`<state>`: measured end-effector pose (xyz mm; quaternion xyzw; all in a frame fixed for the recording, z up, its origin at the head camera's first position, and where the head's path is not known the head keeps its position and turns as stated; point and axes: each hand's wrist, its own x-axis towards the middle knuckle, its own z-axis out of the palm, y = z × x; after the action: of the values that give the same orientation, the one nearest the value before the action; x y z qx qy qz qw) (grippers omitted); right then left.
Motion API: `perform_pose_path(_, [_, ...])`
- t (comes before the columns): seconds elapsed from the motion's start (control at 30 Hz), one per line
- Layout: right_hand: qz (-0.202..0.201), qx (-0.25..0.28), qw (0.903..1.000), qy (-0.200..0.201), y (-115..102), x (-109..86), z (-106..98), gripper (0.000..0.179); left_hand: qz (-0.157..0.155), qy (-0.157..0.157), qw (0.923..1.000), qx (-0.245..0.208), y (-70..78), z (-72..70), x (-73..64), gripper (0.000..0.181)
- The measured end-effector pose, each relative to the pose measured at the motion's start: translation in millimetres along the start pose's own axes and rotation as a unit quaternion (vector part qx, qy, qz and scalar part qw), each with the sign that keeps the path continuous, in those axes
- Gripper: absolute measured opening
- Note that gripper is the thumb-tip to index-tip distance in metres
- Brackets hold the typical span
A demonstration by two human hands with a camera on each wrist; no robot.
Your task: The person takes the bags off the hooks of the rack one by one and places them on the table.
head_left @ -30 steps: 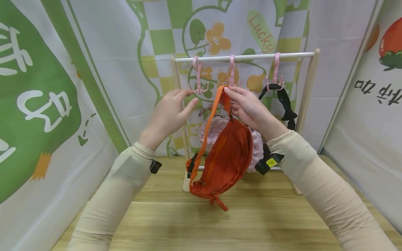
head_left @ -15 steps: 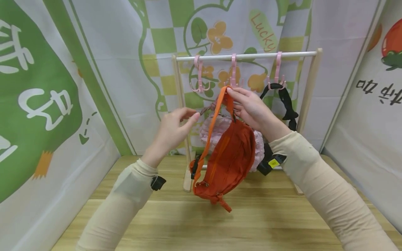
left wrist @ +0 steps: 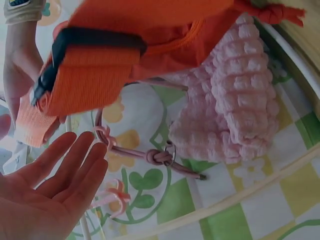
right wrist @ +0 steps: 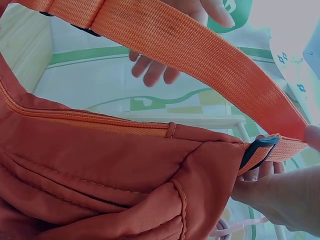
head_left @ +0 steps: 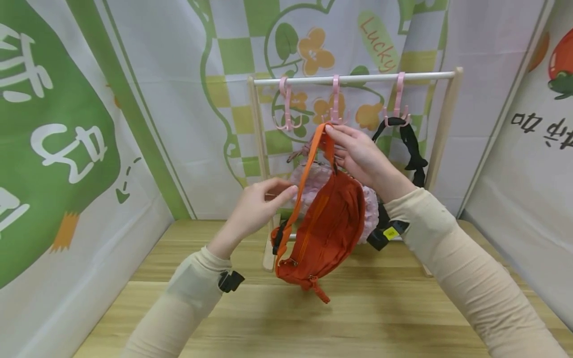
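An orange-red waist bag (head_left: 335,228) hangs in front of the rack, its zipped side facing me. My right hand (head_left: 360,151) pinches the top of its orange strap (head_left: 309,169). The right wrist view shows that hand's thumb and fingers on the webbing beside a dark strap slider (right wrist: 260,150). Beside the strap's left side is my left hand (head_left: 259,206), fingers extended and nothing in its grasp. Its palm and straight fingers show in the left wrist view, below the black buckle (left wrist: 95,39). Behind the waist bag hangs a puffy pink bag (left wrist: 242,92), partly hidden.
A rack with a metal rail (head_left: 371,78) and wooden posts stands on the wooden table (head_left: 250,318). The left pink hook (head_left: 287,112) is bare. A black strap (head_left: 409,144) hangs from the right hook (head_left: 398,97). Printed fabric walls surround the table.
My left hand has come down from beside the left hook to the middle of the strap's left side. The right hand keeps its hold at the strap's top, nearly in place.
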<state>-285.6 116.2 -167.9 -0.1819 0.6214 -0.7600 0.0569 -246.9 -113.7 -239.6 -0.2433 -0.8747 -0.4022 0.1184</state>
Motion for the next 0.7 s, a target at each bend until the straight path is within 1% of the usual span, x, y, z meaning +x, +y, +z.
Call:
perform_pose_path(0.07, [0.000,0.000,1.0000,0.000,1,0.1,0,0.038,-0.003,-0.009,0.9999,-0.007,-0.2,4.4,-2.6,0.041])
perform_pose_path(0.2, [0.000,-0.003,1.0000,-0.001,3,0.2,-2,0.042,-0.009,-0.028,0.9995,-0.005,-2.7,12.2,-7.5,0.045])
perform_pose_path(0.3, [0.001,-0.003,1.0000,0.001,4,-0.6,-4,0.044,-0.018,-0.042,0.9990,0.000,-4.4,16.7,-9.5,0.048])
perform_pose_path(0.4, [0.004,0.005,1.0000,0.004,4,-1.4,-5,0.044,-0.023,-0.054,0.9983,-0.008,-5.5,19.9,-10.6,0.048])
perform_pose_path(0.53, [0.005,0.012,0.9999,0.008,3,-3.0,-6,0.043,-0.021,-0.055,0.9981,-0.020,-5.9,21.4,-11.4,0.045])
perform_pose_path(0.7, [0.006,0.023,0.9997,0.010,2,-4.6,-8,0.046,-0.008,-0.046,0.9985,-0.026,-6.5,20.5,-9.9,0.038])
